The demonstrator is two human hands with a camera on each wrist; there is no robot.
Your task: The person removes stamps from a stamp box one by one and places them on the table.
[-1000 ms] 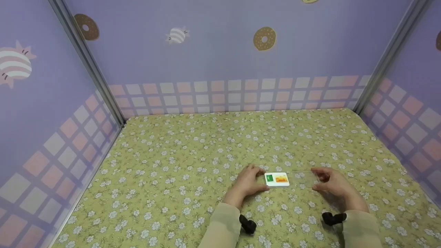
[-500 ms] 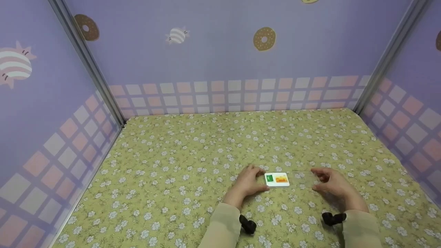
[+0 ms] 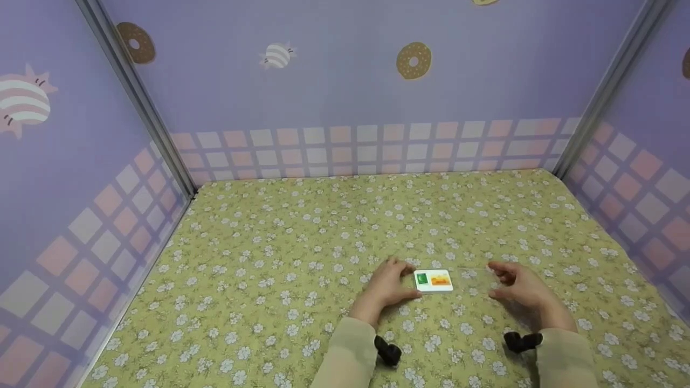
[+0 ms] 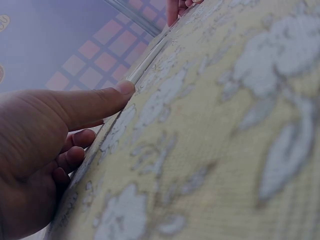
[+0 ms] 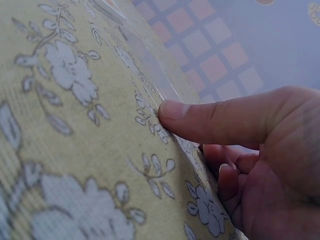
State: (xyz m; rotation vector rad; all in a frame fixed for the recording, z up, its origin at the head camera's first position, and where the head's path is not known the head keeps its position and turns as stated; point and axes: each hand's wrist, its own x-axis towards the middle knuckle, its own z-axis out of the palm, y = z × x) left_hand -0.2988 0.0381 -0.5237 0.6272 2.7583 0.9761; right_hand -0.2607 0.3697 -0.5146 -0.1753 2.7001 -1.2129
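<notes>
A small flat white box (image 3: 434, 281) with a green and an orange picture on top lies on the flowered cloth. My left hand (image 3: 385, 284) grips its left end, thumb on the near side and fingers on the far side. Just right of it is a thin clear plastic cover (image 3: 473, 281), hard to make out against the cloth. My right hand (image 3: 520, 286) holds that cover by its right end between thumb and fingers. In the right wrist view, the thumb (image 5: 175, 111) sits at the clear edge. The left wrist view shows the thumb (image 4: 125, 88) along the box's side.
Yellow-green flowered cloth (image 3: 302, 226) covers the table. Purple panels (image 3: 345, 81) with metal corner posts (image 3: 135, 91) stand at the back and both sides. Each sleeve carries a black camera mount (image 3: 388, 351) at the wrist.
The glint along the far edge of the clear cover looks brighter than a second ago. Both hands and the white box keep nearly the same positions.
</notes>
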